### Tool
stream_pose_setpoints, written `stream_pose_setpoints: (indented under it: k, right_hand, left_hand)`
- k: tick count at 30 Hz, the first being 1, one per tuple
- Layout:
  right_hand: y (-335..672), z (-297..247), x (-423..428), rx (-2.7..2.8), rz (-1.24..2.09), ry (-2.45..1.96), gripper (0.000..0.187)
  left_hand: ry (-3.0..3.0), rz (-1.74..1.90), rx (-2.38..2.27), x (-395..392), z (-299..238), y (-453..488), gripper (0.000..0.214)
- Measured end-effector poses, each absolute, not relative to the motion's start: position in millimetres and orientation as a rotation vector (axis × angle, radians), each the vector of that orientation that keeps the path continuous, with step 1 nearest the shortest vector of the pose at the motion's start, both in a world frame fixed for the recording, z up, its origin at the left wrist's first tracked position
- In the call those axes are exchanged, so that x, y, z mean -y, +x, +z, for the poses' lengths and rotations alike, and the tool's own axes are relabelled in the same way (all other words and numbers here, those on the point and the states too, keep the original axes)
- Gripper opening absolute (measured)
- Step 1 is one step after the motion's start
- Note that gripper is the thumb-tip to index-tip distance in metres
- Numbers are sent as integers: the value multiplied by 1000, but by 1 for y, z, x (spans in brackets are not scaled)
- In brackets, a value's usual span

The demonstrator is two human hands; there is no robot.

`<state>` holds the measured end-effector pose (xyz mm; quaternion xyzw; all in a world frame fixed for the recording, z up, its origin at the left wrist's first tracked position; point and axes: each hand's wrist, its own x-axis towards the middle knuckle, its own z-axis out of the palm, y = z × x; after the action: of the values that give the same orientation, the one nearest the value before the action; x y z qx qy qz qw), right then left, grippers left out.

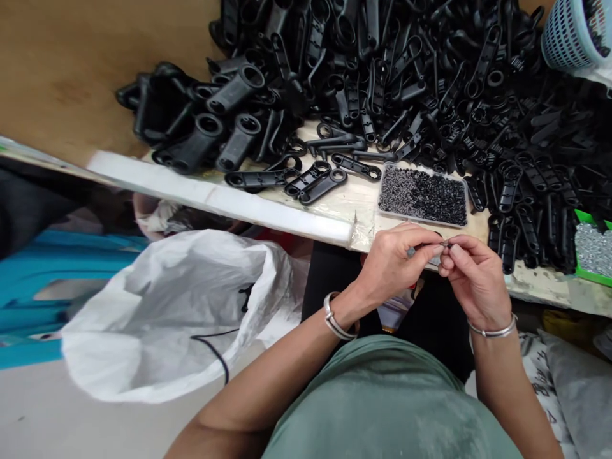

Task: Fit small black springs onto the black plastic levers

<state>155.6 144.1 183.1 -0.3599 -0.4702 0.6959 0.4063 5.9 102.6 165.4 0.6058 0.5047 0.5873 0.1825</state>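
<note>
While both forearms reach up from the bottom of the frame, the two hands meet right of centre, at the front edge of the counter (366,210). The left hand (396,258) pinches a small dark piece (445,245) between thumb and forefinger, and the right hand (473,274) grips the same spot with its fingertips, the fingers curled in. The piece is too small and too much covered to tell its shape.

Just above the hands sits a clear plastic box (421,219) filled with small black bits (423,191), greyer toward its left side. Around it, from the upper centre across to the right of the frame, spreads a heap of black plastic parts (382,76), many of them long with a ring at one end; a few lie singly to the left of the box. At the far right edge a green tray (593,276) holds silvery bits (593,248), and a light blue basket (564,41) stands in the upper right corner.

A white strip (215,194) runs along the counter's edge at centre left. Below it, in the lower left, a white bag (157,331) gapes open, a black cord (215,352) hanging over its rim.
</note>
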Motion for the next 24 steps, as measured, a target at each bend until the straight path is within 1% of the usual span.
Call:
stream_pose_setpoints:
  k: [12,16,19,24]
  right_hand:
    - [153,184,-144,1331,1619,-999,18]
    - [155,180,-142,1358,1562,-1051,13]
    - [158,177,-139,1446,1480,-1100,10]
    - [157,180,-133,1576,1292,-1135,13]
  left_hand:
    - [1816,1615,-1393,-100,168,3,8]
    - [1780,1631,-1395,-98,165,5,8]
    - [1810,1644,-1457,-97,163,7,9]
    - [1951,1665,-1544,-96,162,11,16]
